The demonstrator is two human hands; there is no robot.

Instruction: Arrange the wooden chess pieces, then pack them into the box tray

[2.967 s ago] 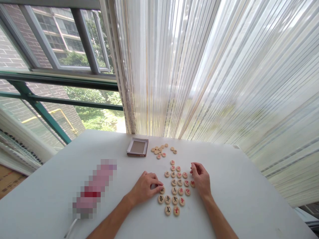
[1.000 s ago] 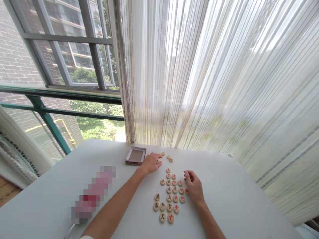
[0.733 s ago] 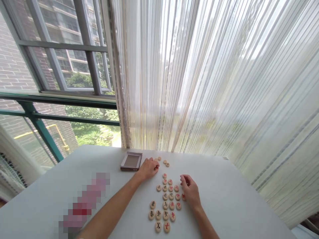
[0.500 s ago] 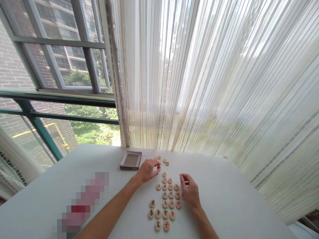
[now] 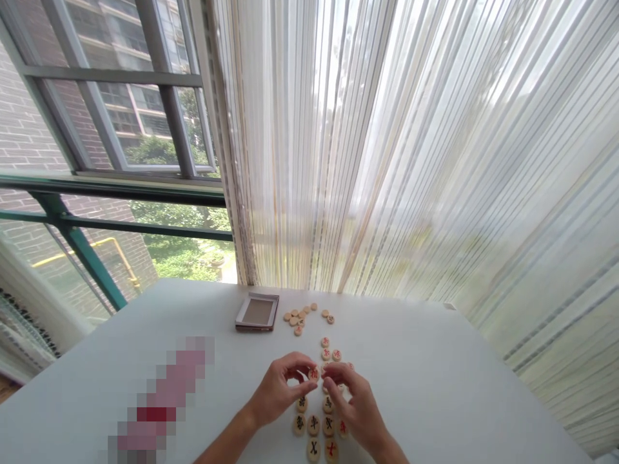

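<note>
My left hand (image 5: 280, 386) is closed, pinching a round wooden Chinese chess piece (image 5: 314, 374) with a red character between thumb and fingertips. Just to the right of that piece is my right hand (image 5: 355, 399), its fingers curved and the thumb slightly apart from the index finger. I see nothing between them. Beneath and around both hands lie rows of chess pieces with black and red characters, such as a black-marked piece (image 5: 313, 425) and a red-marked piece (image 5: 331, 450). My hands hide part of these rows.
Beyond my hands, a loose cluster of pieces (image 5: 293, 321), many blank side up, lies on the white table (image 5: 411, 367). An open shallow box (image 5: 257, 312) stands left of it. Striped sheer curtains (image 5: 387, 161) hang behind the table, beside an open window (image 5: 120, 122).
My left hand has come back from the far cluster with the red-marked piece. My right hand has moved left, over the rows, to meet it. The view has shifted slightly.
</note>
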